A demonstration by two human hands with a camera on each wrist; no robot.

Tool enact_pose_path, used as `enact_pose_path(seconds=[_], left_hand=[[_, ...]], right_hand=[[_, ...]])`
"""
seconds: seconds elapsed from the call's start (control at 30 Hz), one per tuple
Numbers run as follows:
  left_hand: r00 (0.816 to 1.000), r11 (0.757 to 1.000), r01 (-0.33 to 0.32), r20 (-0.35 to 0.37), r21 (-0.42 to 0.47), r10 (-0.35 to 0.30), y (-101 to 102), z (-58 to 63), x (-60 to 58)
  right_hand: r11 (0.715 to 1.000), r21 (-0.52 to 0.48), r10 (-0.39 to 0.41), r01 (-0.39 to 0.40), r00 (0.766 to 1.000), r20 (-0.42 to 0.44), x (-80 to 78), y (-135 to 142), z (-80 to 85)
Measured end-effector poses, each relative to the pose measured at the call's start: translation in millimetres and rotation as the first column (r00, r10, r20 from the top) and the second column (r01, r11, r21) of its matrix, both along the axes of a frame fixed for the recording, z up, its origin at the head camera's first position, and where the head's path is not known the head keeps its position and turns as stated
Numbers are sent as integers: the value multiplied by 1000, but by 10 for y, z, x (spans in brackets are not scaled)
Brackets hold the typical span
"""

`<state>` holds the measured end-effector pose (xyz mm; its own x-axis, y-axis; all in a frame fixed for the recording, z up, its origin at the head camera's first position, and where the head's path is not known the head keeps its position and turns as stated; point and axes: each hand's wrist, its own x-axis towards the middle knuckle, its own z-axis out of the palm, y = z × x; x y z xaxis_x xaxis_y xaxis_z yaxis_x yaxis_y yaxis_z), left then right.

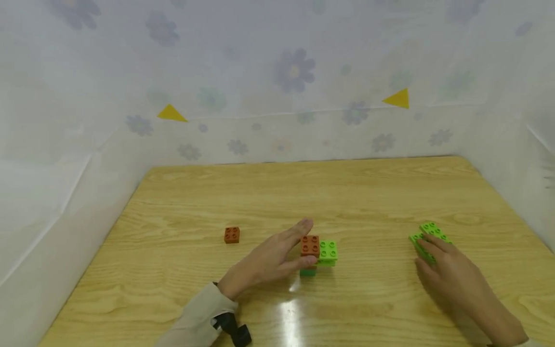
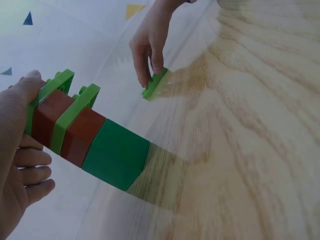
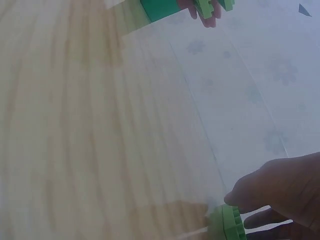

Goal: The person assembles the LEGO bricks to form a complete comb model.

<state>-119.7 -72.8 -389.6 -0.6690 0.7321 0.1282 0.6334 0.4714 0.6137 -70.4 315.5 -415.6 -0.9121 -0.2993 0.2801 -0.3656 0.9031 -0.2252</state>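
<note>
A tower (image 1: 310,246) of toy building bricks stands upright on the table; the left wrist view shows its dark green base brick (image 2: 117,155), with reddish-brown bricks and light green plates (image 2: 75,120) alternating above. The plates jut out to the right. My left hand (image 1: 264,258) holds the tower near its top, thumb on the near side, a finger reaching round the far side. Far to the right, my right hand (image 1: 459,272) pinches light green studded plates (image 1: 435,231) lying on the table; the fingers partly cover them.
A loose reddish-brown brick (image 1: 231,234) lies on the wooden table (image 1: 208,193), left of the tower. White flower-patterned sheeting (image 1: 260,96) surrounds the back and sides. Yellow triangles (image 1: 396,99) mark the back sheet. A black strap (image 1: 231,327) is at my left wrist.
</note>
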Motion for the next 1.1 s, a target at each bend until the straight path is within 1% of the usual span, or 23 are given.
enact_pose_path(seconds=[0.27, 0.37, 0.47, 0.53, 0.63, 0.73, 0.9, 1.1], left_hand=[[1000, 1000, 3, 1, -17, -3, -10, -7, 6], [1000, 1000, 6, 1, -19, -6, -11, -4, 8], [1000, 1000, 10, 3, -20, -10, -12, 2, 12], [1000, 1000, 10, 1, -23, -10, -11, 8, 14], [1000, 999, 9, -6, -31, -9, -9, 18, 14], [1000, 999, 7, -10, -36, -7, -11, 17, 11], [1000, 999, 12, -16, -40, -12, -18, 3, 0], [1000, 999, 14, -22, -35, -15, -21, -13, -1]], right_hand=[[998, -20, -68, 67, 998, -10, 14, -39, 12], [995, -36, -95, 95, 995, 4, 8, -54, 27], [989, -38, -137, 141, 987, 82, 7, -67, 52], [983, -22, -179, 184, 975, 135, -2, -69, 74], [974, 2, -223, 227, 957, 185, -11, -71, 100], [972, 10, -232, 234, 954, 191, -26, -73, 113], [976, -14, -213, 219, 960, 181, -24, -107, 102], [984, -29, -172, 175, 981, 84, -18, -187, 89]])
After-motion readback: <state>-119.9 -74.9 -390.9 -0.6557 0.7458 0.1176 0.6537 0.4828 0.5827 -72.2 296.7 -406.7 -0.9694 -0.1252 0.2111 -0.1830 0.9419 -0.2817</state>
